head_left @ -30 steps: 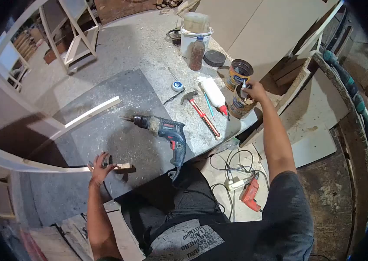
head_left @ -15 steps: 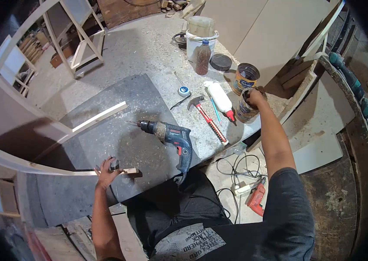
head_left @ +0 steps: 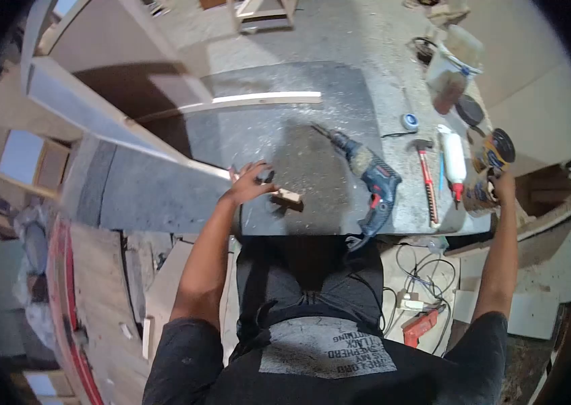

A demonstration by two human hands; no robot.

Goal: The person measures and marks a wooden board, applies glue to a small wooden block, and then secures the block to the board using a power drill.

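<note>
My left hand (head_left: 250, 183) is over the end of a pale wooden frame strip (head_left: 289, 196), its thumb and fingers curved around a small dark grey object (head_left: 266, 176) that I cannot identify. At the bench's right side, my right hand (head_left: 504, 187) reaches into an open, worn can (head_left: 477, 197); its fingertips are hidden inside. A blue power drill (head_left: 373, 172) lies between my hands, its bit pointing away to the left. Closer to my right hand lie a white glue bottle (head_left: 454, 158) with a red tip, a blue pencil (head_left: 441, 172) and a red-handled hammer (head_left: 427, 179).
A second can (head_left: 498, 148), a black lid (head_left: 469, 111), a bottle of brown contents (head_left: 450, 93), and a white bucket (head_left: 450, 64) line the right side. A tape measure (head_left: 409, 122) lies farther in. Below are an orange-red drill (head_left: 421, 329) and cables.
The view has turned, so the bench and tools appear shifted. My left hand stays at the strip's end with the grey object, and my right hand stays at the nearer can.
</note>
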